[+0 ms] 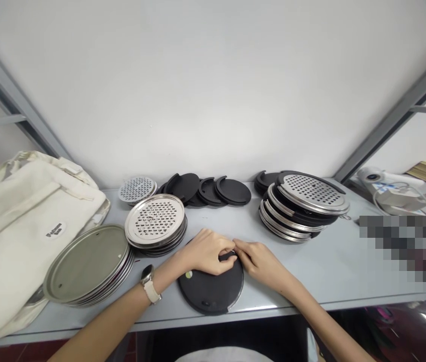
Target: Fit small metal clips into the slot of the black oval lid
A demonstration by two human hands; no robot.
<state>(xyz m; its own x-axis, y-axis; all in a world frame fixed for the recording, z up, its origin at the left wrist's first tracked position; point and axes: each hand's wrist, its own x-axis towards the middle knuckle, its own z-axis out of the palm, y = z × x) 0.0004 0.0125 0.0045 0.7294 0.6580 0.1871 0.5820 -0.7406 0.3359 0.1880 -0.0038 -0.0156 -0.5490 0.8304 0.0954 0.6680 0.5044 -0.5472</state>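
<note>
A round black disc (213, 291) lies flat near the table's front edge, with a small pale green-and-white sticker on its left side. My left hand (210, 251) is over the disc's far part, thumb and index finger pinched together near its far right rim. My right hand (260, 261) meets it there from the right, fingers closed at the same spot. A tiny shiny bit shows between the fingertips, too small to name. Left of my hands is a stack of round plates topped by a perforated metal grater disc (155, 220).
At left, olive-green round plates (88, 261) are stacked beside a cream canvas bag (24, 221). Along the wall sit black discs (233, 192) and a smaller perforated disc (137, 190). A tall mixed stack (303, 211) stands right; farther right is a white device (390, 183) with cables.
</note>
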